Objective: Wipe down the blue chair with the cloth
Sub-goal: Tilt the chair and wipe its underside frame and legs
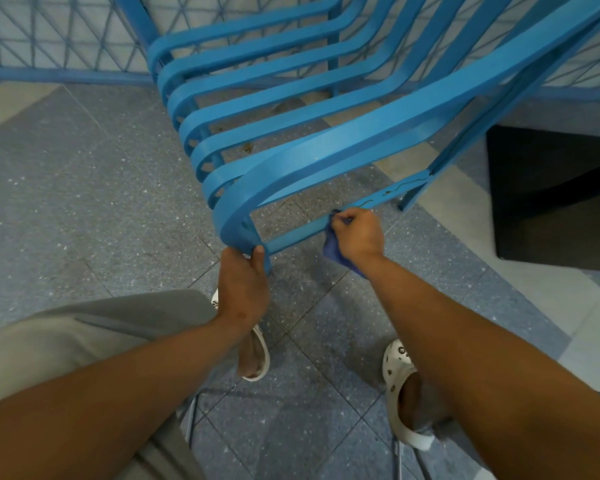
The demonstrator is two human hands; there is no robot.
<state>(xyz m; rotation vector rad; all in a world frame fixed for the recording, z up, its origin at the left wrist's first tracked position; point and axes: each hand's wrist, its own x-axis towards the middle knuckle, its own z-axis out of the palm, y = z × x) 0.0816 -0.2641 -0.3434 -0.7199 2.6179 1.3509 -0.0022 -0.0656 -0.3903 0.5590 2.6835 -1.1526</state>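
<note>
The blue slatted chair (pixel 312 133) fills the upper middle of the head view, tilted towards me. My left hand (pixel 244 285) grips its near front corner, thumb curled over the edge. My right hand (pixel 357 233) holds a dark blue cloth (pixel 333 249) bunched in its fingers and presses it against the chair's lower side rail, about midway along. Most of the cloth is hidden under the hand; a fold hangs below the wrist.
A blue lattice fence (pixel 49 36) runs along the back. A dark box-like object (pixel 555 199) stands at the right, close to the chair's rear leg. Grey speckled floor tiles (pixel 84 209) lie to the left. My feet in white clogs (pixel 402 393) are below.
</note>
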